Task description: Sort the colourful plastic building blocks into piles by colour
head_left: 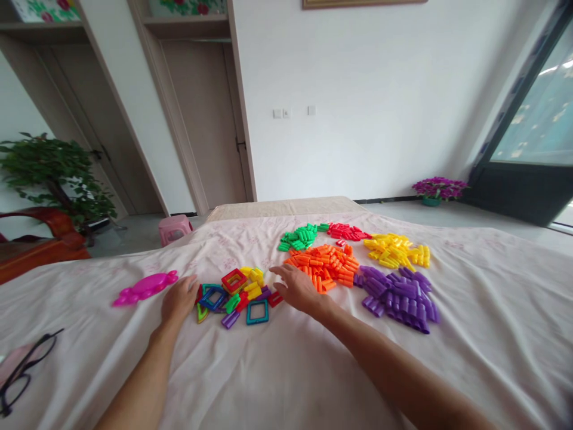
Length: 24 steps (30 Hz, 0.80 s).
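Observation:
A mixed pile lies on the cloth between my hands. It holds square magnetic tile frames, among them a red frame [233, 280], a blue frame [212, 297] and a teal frame [257, 312], with yellow tube pieces [253, 291], a green tube piece [232, 303] and a purple tube piece [230, 320]. My left hand [178, 300] rests at the pile's left edge, fingers stretched forward and holding nothing I can see. On the pile's right side my right hand [296, 288] is open, fingers apart, beside a red piece [275, 298] and just in front of the orange tube pieces [324, 263].
Sorted heaps stand farther right: green tubes [301, 237], red tubes [347, 232], yellow tubes [394, 249] and purple tubes [400, 298]. A pink candy-shaped plastic item [145, 288] lies left of my left hand. Black-framed glasses [27, 367] lie at the near left on the cloth [250, 376].

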Motion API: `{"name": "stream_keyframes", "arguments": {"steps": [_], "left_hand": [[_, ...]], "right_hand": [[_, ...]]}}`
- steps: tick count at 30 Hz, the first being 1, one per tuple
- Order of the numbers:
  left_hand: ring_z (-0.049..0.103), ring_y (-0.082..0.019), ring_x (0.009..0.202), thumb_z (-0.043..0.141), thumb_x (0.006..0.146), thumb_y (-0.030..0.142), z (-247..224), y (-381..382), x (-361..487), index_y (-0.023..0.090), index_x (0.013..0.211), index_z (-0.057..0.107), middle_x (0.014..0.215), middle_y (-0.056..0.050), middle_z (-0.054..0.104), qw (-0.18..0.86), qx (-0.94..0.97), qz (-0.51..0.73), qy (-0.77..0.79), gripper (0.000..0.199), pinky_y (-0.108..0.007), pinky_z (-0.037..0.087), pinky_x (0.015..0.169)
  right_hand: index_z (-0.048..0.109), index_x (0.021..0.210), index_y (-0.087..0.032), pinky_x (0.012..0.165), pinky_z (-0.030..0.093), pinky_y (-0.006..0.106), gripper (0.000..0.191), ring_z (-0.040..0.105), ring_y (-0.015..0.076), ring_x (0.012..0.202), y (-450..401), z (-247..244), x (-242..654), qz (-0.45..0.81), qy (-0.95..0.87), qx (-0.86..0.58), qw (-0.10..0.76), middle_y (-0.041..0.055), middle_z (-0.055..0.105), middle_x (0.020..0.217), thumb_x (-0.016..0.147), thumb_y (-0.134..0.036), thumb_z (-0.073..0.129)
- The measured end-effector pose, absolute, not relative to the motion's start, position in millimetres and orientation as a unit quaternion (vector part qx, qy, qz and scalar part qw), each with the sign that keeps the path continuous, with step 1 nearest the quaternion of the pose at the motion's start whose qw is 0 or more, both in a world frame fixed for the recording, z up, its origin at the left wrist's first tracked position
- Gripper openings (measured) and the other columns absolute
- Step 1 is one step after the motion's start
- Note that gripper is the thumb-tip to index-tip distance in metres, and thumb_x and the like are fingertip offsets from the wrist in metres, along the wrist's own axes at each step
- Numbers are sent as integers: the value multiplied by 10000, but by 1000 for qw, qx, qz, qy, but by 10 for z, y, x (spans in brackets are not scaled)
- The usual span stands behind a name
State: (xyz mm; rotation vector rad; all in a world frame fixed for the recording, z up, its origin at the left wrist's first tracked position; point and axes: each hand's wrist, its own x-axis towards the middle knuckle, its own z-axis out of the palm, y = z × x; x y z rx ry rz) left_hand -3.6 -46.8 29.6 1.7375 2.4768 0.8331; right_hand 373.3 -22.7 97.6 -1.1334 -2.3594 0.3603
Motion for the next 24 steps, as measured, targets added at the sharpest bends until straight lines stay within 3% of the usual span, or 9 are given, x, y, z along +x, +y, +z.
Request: {"name": "stream_keyframes", "arguments": {"steps": [5,9,13,19,24], "left_hand": [[572,-252,1227,340,921,423,253,-463,-52,183,1178,672,1293,-102,657,-16,568,254,783,484,-347,410,1047],[592,-247,1198,346,921,434,248,-447,-88,191,1175,672,1282,-90,666,-17,563,250,788,479,-333,443,998],[594,-256,1192,362,912,444,203,-417,-148,197,1181,668,1281,-85,665,-9,567,246,786,477,-348,442,1006],[587,-263,1209,406,892,451,75,-342,-298,222,1162,681,1286,-69,666,7,572,248,782,448,-357,452,1011],[598,-278,1196,405,899,457,51,-329,-340,224,1189,672,1292,-76,661,3,576,234,783,458,-384,480,987]], "right_hand": [[622,1280,-280,768,473,237,384,659,162,924,-46,934,3338,150,-870,-412,227,58,649,1185,921,-403,560],[703,1151,-239,817,474,233,306,662,165,941,52,782,3269,152,-868,-406,243,51,689,1093,884,-237,553],[721,1087,-199,820,485,230,317,663,157,905,238,824,3404,195,-825,-415,328,46,728,1029,821,-152,556],[707,1072,-185,778,501,270,315,655,163,819,698,1224,4246,162,-687,-520,481,38,734,968,807,-216,540],[713,1037,-166,858,470,336,317,623,207,865,827,1248,5257,19,-545,-667,507,97,696,990,810,-240,505]]}}
